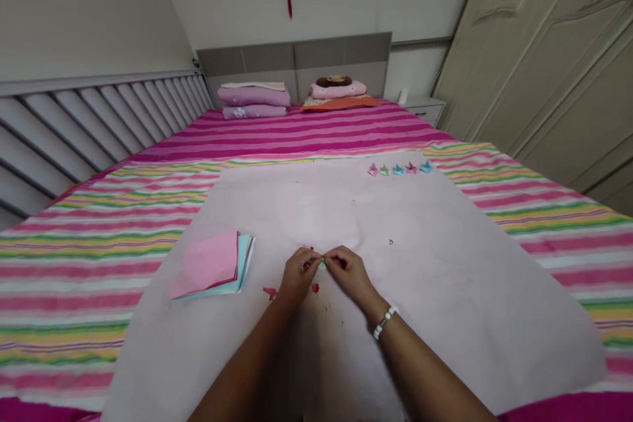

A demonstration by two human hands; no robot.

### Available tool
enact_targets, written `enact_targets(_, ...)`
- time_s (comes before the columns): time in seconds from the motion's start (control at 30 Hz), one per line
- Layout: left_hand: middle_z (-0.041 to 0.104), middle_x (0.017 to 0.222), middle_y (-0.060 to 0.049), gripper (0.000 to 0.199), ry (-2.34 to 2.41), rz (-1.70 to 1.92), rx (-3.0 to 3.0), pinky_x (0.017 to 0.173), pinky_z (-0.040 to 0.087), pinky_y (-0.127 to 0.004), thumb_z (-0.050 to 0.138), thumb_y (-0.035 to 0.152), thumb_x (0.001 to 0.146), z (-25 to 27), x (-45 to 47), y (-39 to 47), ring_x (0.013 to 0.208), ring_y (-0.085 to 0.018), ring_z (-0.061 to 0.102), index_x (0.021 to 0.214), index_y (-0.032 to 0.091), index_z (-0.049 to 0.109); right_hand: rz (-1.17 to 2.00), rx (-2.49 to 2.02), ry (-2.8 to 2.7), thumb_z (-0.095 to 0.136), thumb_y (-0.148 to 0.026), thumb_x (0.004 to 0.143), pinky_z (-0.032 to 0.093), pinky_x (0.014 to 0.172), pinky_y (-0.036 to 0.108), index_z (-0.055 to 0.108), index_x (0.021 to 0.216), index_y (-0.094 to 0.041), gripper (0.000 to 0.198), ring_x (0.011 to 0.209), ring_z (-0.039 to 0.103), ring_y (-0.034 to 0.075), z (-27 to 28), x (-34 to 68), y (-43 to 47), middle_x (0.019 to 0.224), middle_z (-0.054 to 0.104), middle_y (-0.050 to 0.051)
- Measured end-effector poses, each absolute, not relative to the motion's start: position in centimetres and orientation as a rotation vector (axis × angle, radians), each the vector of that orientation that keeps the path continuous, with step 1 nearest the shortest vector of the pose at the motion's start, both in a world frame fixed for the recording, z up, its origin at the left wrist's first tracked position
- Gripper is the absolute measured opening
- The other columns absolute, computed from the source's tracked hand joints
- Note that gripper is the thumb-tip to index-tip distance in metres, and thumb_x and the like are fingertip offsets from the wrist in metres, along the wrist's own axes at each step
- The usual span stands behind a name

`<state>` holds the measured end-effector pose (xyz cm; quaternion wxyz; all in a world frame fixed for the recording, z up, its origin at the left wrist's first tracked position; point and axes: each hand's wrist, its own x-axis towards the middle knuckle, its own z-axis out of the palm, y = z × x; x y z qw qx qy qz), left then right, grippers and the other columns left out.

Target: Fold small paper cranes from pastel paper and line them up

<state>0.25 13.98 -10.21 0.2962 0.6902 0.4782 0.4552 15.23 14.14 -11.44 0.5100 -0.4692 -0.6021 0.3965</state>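
Between my two hands is a small folded piece of green paper, pinched from both sides above the white sheet. My left hand is closed, thumb and forefinger on the paper's left edge. My right hand, with a white beaded bracelet at the wrist, pinches it from the right. The fingers cover much of the paper, so its exact shape is hard to make out. Red scraps lie beside my left wrist, and another red bit sits just below the hands.
A stack of coloured paper squares, pink on top, lies to the left. Several small folded paper figures stand in a row at the far right of the white sheet. Folded bedding is by the headboard; a bed rail runs along the left.
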Motion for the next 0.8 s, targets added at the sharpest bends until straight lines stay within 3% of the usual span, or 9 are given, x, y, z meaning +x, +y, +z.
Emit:
enact_targets(0.37, 0.061, 0.076, -0.002, 0.011, 1.377, 1.26, 1.731, 0.064, 0.045, -0.026, 0.052, 0.022, 0.08, -10.7, 0.0, 13.9, 0.069, -0.015, 0.058, 0.079, 0.018, 0.062, 0.903, -1.152, -1.472, 0.057, -0.023, 0.075, 0.036, 0.05, 0.024, 0.063, 0.066, -0.019, 0.011, 0.054, 0.046, 0.013, -11.7, 14.9, 14.1, 0.063, 0.055, -0.001)
enact_targets(0.57, 0.057, 0.072, 0.001, 0.004, 1.441, 1.256, 1.735, 0.06, 0.044, -0.026, 0.06, 0.022, 0.074, -10.9, 0.9, 13.9, 0.06, -0.012, 0.055, 0.072, 0.019, 0.059, 0.906, -1.136, -1.477, 0.056, -0.022, 0.075, 0.037, 0.051, 0.024, 0.062, 0.068, -0.019, 0.01, 0.055, 0.046, 0.013, -11.6, 15.0, 14.0, 0.063, 0.054, -0.001)
enact_targets(0.8, 0.055, 0.076, 0.0, 0.008, 1.444, 1.26, 1.793, 0.06, 0.045, -0.025, 0.052, 0.015, 0.077, -10.9, 0.6, 14.0, 0.062, -0.012, 0.054, 0.08, 0.018, 0.059, 0.878, -1.109, -1.465, 0.055, -0.021, 0.074, 0.038, 0.052, 0.024, 0.064, 0.071, -0.018, 0.009, 0.056, 0.047, 0.013, -11.7, 15.1, 14.0, 0.067, 0.057, 0.0)
